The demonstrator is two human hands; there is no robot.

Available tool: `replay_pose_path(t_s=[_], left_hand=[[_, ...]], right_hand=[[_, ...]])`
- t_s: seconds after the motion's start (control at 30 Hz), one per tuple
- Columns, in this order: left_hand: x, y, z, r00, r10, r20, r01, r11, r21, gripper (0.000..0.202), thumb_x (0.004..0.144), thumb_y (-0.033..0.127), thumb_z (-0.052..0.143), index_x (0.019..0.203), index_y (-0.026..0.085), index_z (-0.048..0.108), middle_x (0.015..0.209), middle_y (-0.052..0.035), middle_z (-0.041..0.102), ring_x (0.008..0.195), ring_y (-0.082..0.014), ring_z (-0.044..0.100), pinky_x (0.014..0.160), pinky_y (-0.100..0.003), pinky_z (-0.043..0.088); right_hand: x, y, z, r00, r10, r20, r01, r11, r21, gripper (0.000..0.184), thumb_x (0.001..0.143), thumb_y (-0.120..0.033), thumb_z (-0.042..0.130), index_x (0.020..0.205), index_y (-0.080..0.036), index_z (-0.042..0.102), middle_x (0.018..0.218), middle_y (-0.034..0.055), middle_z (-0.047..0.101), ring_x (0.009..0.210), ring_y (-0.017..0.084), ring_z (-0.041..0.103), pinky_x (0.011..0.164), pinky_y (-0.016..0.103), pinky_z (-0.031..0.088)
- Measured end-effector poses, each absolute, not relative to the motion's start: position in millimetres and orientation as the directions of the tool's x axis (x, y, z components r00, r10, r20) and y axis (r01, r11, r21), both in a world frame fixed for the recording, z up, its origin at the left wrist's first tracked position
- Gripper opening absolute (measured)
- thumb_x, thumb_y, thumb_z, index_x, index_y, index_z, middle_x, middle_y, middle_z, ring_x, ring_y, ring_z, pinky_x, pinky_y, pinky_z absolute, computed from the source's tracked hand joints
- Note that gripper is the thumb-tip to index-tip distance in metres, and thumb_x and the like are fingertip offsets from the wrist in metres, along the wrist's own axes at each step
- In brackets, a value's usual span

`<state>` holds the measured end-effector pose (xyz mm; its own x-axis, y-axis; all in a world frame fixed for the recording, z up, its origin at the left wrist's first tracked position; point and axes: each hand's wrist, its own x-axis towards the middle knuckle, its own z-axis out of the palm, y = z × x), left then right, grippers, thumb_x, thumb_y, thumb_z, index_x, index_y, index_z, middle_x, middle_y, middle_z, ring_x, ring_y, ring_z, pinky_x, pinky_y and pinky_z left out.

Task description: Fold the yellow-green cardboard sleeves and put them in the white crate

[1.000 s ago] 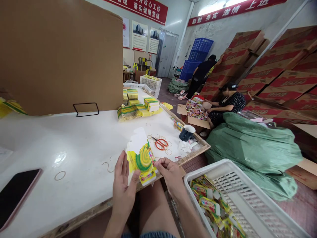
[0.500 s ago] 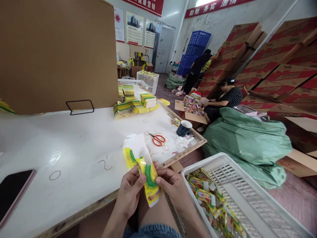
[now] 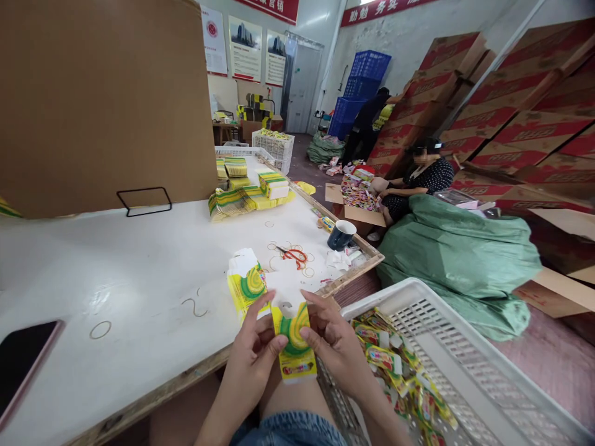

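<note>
Between both hands is a yellow and green carton [image 3: 297, 353] with white flaps spread at its top, held above my lap by the table's front edge. My left hand [image 3: 258, 344] grips its left side, thumb on the printed front. On the right side my right hand [image 3: 330, 337] pinches it the same way, thumb near the green swirl. Just behind the left hand, a small pile of similar flat cartons [image 3: 244, 285] lies on the white table [image 3: 153, 266]. Red-handled scissors [image 3: 295, 255] lie beyond the carton, among several rubber bands.
At right stands a white plastic crate [image 3: 418, 288] holding several filled packets. A dark mug [image 3: 341, 235] sits near the table's right edge, and a phone [image 3: 28, 365] lies at left. Carton bundles [image 3: 251, 198] are farther back. A seated person [image 3: 427, 170] is beyond a green sack [image 3: 455, 260].
The carton has turned upright to face me, and its white flaps now stand spread at the top. Both hands have shifted slightly right with it, fingers moved up its sides.
</note>
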<state>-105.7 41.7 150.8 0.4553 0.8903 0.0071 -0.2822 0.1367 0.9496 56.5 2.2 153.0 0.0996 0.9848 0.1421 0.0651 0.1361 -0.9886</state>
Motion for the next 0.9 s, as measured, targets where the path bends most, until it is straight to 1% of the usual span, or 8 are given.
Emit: replay_pose_path(t_s=[0.17,0.27,0.33,0.4,0.5,0.6,0.77,0.9], left_hand=[[-107,38,152,0.592,0.806,-0.019,-0.246,0.203,0.948,0.031,0.080,0.023,0.065,0.110,0.023,0.058,0.108,-0.0071,0.072,0.099,-0.0241,0.066,0.079,-0.029,0.053],[-102,37,152,0.622,0.781,-0.052,-0.291,0.293,0.911,0.049,0.076,0.024,0.070,0.121,0.027,0.049,0.104,-0.0069,0.073,0.097,-0.0266,0.068,0.076,-0.033,0.055],[-98,37,153,0.624,0.776,-0.097,-0.281,0.338,0.898,0.076,0.075,0.025,0.072,0.137,0.033,0.030,0.110,-0.0077,0.072,0.098,-0.0281,0.068,0.078,-0.038,0.056],[-95,39,152,0.643,0.756,-0.124,-0.233,0.347,0.909,0.083,0.076,0.027,0.071,0.142,0.033,0.021,0.117,-0.0092,0.069,0.101,-0.0290,0.067,0.080,-0.041,0.056],[-91,43,147,0.651,0.751,-0.110,-0.159,0.277,0.948,0.056,0.078,0.026,0.068,0.129,0.025,0.045,0.121,-0.0108,0.067,0.109,-0.0296,0.063,0.089,-0.042,0.053],[-87,45,140,0.580,0.811,-0.072,-0.073,0.139,0.988,0.036,0.078,0.024,0.068,0.113,0.022,0.059,0.124,-0.0096,0.064,0.113,-0.0295,0.061,0.090,-0.039,0.053],[-72,41,137,0.516,0.856,-0.038,0.088,-0.010,0.996,0.036,0.077,0.028,0.068,0.113,0.026,0.062,0.122,-0.0051,0.065,0.107,-0.0270,0.064,0.085,-0.033,0.057],[-57,41,137,0.619,0.780,-0.093,0.145,0.003,0.989,0.041,0.080,0.030,0.064,0.120,0.027,0.058,0.127,-0.0057,0.062,0.114,-0.0274,0.060,0.089,-0.033,0.055]], right_hand=[[77,-1,171,-0.021,0.991,0.133,0.202,0.135,-0.970,0.017,0.089,-0.031,0.055,0.099,-0.021,0.063,0.083,0.0020,0.064,0.073,0.016,0.058,0.065,0.025,0.045],[82,-2,178,-0.028,0.983,0.179,0.352,0.177,-0.919,0.023,0.091,-0.032,0.050,0.082,-0.018,0.065,0.074,0.0019,0.061,0.067,0.015,0.055,0.061,0.025,0.042],[83,-2,177,0.009,0.978,0.211,0.371,0.192,-0.908,0.022,0.092,-0.031,0.049,0.084,-0.018,0.066,0.075,0.0027,0.062,0.068,0.016,0.056,0.062,0.025,0.043],[85,-3,175,0.068,0.970,0.234,0.346,0.197,-0.917,0.018,0.090,-0.030,0.051,0.097,-0.020,0.065,0.082,0.0041,0.065,0.073,0.017,0.059,0.064,0.027,0.046],[91,-5,172,0.096,0.954,0.284,0.325,0.240,-0.915,0.025,0.090,-0.030,0.052,0.111,-0.023,0.064,0.095,0.0065,0.067,0.089,0.020,0.062,0.077,0.032,0.049],[102,-11,173,0.068,0.941,0.331,0.343,0.289,-0.893,0.027,0.093,-0.032,0.046,0.103,-0.024,0.070,0.100,0.0063,0.067,0.096,0.021,0.060,0.085,0.035,0.046],[115,-21,170,0.077,0.992,0.103,0.380,0.067,-0.923,0.034,0.081,-0.029,0.063,0.115,-0.026,0.061,0.070,-0.0047,0.058,0.058,0.012,0.052,0.052,0.019,0.039],[119,-23,159,0.213,0.975,0.067,0.532,-0.059,-0.845,0.035,0.074,-0.014,0.063,0.107,-0.023,0.057,0.061,-0.0082,0.051,0.054,0.011,0.052,0.053,0.019,0.035]])
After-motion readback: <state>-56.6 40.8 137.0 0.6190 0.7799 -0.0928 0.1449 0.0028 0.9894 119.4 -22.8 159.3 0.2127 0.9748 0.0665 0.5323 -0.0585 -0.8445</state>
